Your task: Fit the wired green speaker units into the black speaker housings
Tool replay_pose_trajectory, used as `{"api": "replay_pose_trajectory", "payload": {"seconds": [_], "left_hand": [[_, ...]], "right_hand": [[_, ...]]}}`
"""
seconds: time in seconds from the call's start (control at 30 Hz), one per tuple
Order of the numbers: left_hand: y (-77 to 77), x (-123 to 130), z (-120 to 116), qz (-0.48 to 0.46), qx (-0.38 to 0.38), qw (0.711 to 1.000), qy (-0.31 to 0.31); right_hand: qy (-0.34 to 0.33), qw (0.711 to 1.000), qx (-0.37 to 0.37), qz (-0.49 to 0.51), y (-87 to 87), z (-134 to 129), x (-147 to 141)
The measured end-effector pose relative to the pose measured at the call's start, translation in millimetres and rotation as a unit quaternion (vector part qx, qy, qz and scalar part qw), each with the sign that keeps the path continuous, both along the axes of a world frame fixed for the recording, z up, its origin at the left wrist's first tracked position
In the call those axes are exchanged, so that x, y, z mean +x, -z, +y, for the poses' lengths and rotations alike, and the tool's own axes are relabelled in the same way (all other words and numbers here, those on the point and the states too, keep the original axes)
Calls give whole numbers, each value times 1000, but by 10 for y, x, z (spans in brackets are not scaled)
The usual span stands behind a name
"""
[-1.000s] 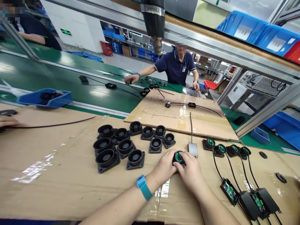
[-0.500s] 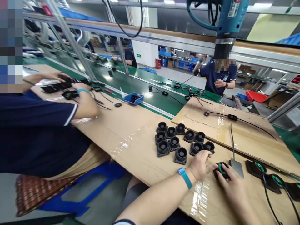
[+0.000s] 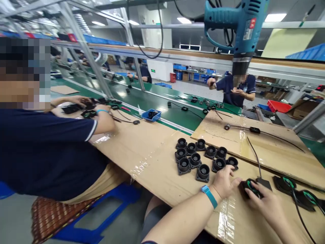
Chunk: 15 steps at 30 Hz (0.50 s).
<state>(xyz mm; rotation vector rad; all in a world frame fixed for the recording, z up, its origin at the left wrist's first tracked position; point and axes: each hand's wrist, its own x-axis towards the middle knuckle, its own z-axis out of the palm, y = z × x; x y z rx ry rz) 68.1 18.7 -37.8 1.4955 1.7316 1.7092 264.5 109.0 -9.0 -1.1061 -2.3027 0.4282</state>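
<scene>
My right hand (image 3: 269,203) is closed around a black housing with a green circuit ring (image 3: 250,185), low over the cardboard. My left hand (image 3: 225,181), with a teal wristband, is just left of it with thumb and index finger spread. Its thumb points at the held housing; its index fingertip is by the nearest black round-collared housing (image 3: 232,163), and I cannot tell whether it touches. That one belongs to a cluster of several similar housings (image 3: 195,159) on the cardboard. A flat dark box with a cable (image 3: 264,183) lies just behind my right hand.
More black units with green rings (image 3: 288,184) and cables lie at right. A raised board (image 3: 269,145) carries a cabled part. A teal heat gun (image 3: 243,37) hangs overhead. Left, a co-worker (image 3: 45,142) handles black parts beside a blue tray (image 3: 151,115).
The camera view has shifted, so the scene sits lower and further right. My left thumb has drawn slightly back from the housing, which stays in my right hand and looks more tilted.
</scene>
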Motion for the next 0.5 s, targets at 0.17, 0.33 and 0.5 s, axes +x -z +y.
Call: {"api": "replay_pose_trajectory", "payload": {"seconds": [0.17, 0.33, 0.5], "left_hand": [[-60, 81, -172, -3, -50, 999, -21], [-61, -22, 15, 172, 138, 972, -77], [-140, 120, 49, 284, 65, 954, -75]], "right_hand": [[95, 991, 34, 85, -1345, -232, 714], [291, 929, 211, 92, -2812, -275, 1769], [438, 861, 224, -130, -3488, 217, 2793]]}}
